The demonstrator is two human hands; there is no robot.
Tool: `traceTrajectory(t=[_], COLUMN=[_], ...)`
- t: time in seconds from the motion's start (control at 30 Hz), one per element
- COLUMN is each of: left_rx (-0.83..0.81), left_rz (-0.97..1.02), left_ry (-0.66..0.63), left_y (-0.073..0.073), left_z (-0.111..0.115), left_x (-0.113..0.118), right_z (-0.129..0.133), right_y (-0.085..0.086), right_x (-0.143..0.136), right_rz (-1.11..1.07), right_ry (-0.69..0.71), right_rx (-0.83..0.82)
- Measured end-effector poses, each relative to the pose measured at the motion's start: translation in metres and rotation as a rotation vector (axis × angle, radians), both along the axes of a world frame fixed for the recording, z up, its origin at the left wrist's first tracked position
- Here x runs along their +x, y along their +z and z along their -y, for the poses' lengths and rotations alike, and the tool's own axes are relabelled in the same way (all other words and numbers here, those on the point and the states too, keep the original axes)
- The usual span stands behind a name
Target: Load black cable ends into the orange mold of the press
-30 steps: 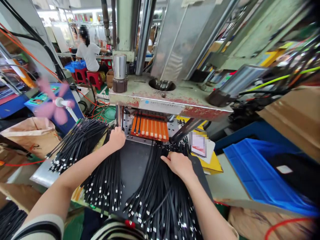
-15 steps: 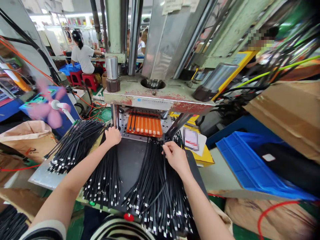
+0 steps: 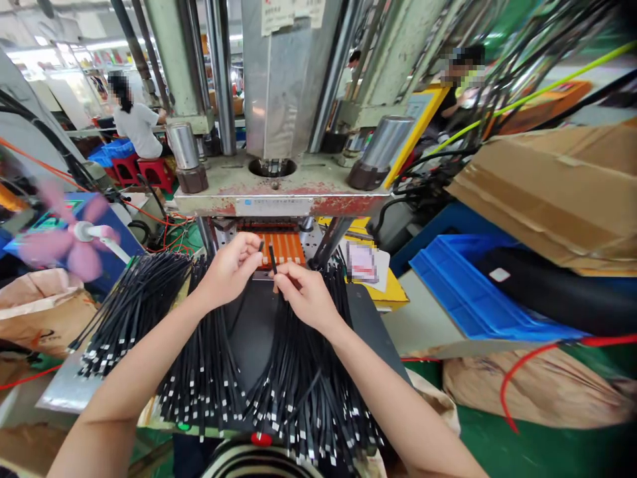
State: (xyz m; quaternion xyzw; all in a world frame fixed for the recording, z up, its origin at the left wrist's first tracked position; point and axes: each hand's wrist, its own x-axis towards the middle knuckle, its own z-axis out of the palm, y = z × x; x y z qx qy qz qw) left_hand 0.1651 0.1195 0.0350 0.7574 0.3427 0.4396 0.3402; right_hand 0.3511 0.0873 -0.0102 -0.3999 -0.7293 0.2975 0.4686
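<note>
My left hand (image 3: 233, 271) is closed in a pinch on the end of a thin black cable (image 3: 261, 245), just in front of the press. Close beside it, my right hand (image 3: 307, 294) pinches another black cable (image 3: 272, 257), its tip pointing up. Behind the fingers sits an orange slotted fixture (image 3: 289, 247) on the press's metal bed, partly hidden by my hands. Many black cables with silver plug ends lie in a left bundle (image 3: 209, 372) and a right bundle (image 3: 298, 385) on the dark work surface (image 3: 256, 332).
The press frame (image 3: 269, 192) stands over the fixture, with steel posts at both sides. Another cable pile (image 3: 134, 305) lies at left near a pink fan (image 3: 82, 232). Blue trays (image 3: 448, 292) and cardboard (image 3: 557, 192) are at right. Other people sit in the background.
Both hands have come together in front of the orange fixture, each bringing a cable end from its side's bundle. The camera view has shifted a little.
</note>
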Motion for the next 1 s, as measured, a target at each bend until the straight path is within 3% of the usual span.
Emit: traceTrajectory(t=[0.13,0.27,0.4,0.5,0.57,0.67,0.73,0.83,0.93,1.0], left_rx=[-0.21,-0.228,-0.041,0.21,0.316,0.402,0.422,0.385,0.391,0.417], left_rz=[0.093,0.146,0.171,0.18,0.153,0.068,0.042,-0.033,-0.422,-0.681], left_ry=[-0.218,-0.208,-0.031,0.133,0.142,0.043,0.001,0.047,-0.038,-0.14], left_y=[0.022,0.024,0.021,0.03,0.042,0.051,0.041,0.0,-0.048,-0.07], left_z=[-0.005,-0.014,-0.028,-0.041,-0.047,-0.051,-0.053,-0.059,-0.066,-0.065], left_x=[0.022,0.034,0.039,0.037,0.035,0.029,0.023,0.009,-0.009,-0.019], right_z=[-0.004,-0.004,-0.005,-0.019,-0.039,-0.08,-0.107,-0.137,-0.147,-0.147], right_y=[0.013,0.012,-0.016,-0.04,-0.047,-0.043,-0.036,-0.031,-0.033,-0.035], right_x=[-0.004,-0.007,-0.011,-0.013,-0.014,-0.015,-0.015,-0.016,-0.016,-0.015], right_rz=[-0.126,-0.196,-0.127,0.055,0.148,0.182,0.159,0.156,0.177,0.189], right_ry=[-0.046,-0.062,-0.025,-0.009,-0.051,-0.17,-0.24,-0.276,-0.277,-0.27], right_rx=[0.028,0.002,-0.073,-0.09,-0.032,0.021,-0.012,-0.086,-0.116,-0.129])
